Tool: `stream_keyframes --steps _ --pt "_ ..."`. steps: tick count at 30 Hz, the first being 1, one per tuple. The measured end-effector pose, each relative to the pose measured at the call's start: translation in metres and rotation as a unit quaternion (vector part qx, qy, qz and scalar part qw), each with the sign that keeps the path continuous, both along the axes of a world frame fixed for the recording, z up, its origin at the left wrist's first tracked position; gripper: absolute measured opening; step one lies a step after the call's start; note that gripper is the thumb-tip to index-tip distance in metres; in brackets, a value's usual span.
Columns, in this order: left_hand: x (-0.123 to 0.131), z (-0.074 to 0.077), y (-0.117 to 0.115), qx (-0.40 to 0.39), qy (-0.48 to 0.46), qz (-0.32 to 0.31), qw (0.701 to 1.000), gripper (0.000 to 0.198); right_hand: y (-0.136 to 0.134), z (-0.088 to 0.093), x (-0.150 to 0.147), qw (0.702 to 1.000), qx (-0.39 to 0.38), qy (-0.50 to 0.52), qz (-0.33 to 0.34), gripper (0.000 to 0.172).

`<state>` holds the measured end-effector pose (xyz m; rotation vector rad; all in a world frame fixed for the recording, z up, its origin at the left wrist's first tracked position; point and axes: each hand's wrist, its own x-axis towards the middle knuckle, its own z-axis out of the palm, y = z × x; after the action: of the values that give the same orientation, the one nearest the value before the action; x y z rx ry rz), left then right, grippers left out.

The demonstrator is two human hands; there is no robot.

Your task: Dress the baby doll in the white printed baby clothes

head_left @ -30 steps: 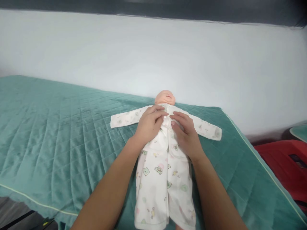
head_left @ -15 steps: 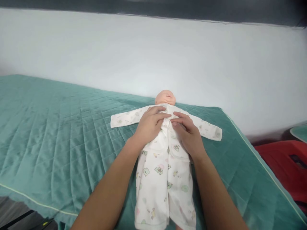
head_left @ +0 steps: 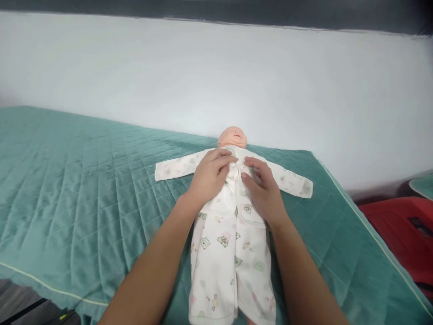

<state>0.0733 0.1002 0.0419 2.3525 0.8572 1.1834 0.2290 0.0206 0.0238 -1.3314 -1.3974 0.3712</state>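
A baby doll (head_left: 232,136) lies on its back, head toward the wall and arms stretched out sideways. It wears a white printed top (head_left: 221,201) and matching trousers (head_left: 214,266). My left hand (head_left: 211,176) rests on the left side of the doll's chest, its fingers extended over the cloth and nothing visibly held. On the other side of the front closure, my right hand (head_left: 265,187) touches the top with slightly bent fingers, thumb apart from them. The closure's fastening shows between my hands, too small to make out clearly.
A green quilted cover (head_left: 101,189) spreads under the doll, with its pale-edged side at the right. The white wall (head_left: 216,76) stands just behind the doll's head. A red plastic object (head_left: 399,234) sits beyond the right edge, and dark floor (head_left: 20,302) shows at lower left.
My right hand's fingertips have drawn away from the front closure, and its thumb and fingers have spread apart. My left hand has shifted slightly left; the doll lies as before.
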Motion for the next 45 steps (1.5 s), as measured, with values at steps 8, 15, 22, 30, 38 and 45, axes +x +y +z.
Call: stream_keyframes --steps 8,15,22,30,38,45 --pt "-0.001 0.003 0.0 -0.03 -0.034 0.01 0.999 0.031 0.0 0.0 0.001 1.0 0.009 -0.004 -0.003 0.023" --pt "-0.028 -0.021 -0.035 -0.087 -0.101 0.052 0.99 0.029 -0.009 0.009 -0.007 0.994 0.044 -0.102 0.0 0.018" --pt "-0.071 -0.051 -0.087 -0.153 -0.065 0.052 0.985 0.038 -0.029 0.01 -0.02 0.975 0.054 -0.207 0.064 0.021" --pt "-0.064 -0.049 -0.094 -0.177 -0.004 0.12 0.977 0.029 -0.042 0.009 -0.02 0.935 0.048 -0.331 0.119 0.032" --pt "-0.07 -0.049 -0.111 -0.203 -0.004 0.184 0.962 0.01 -0.042 0.023 -0.028 0.879 0.053 -0.433 0.193 0.025" --pt "-0.075 -0.056 -0.123 -0.192 -0.017 0.208 0.959 0.008 -0.044 0.003 -0.029 0.893 0.147 -0.401 0.144 0.029"
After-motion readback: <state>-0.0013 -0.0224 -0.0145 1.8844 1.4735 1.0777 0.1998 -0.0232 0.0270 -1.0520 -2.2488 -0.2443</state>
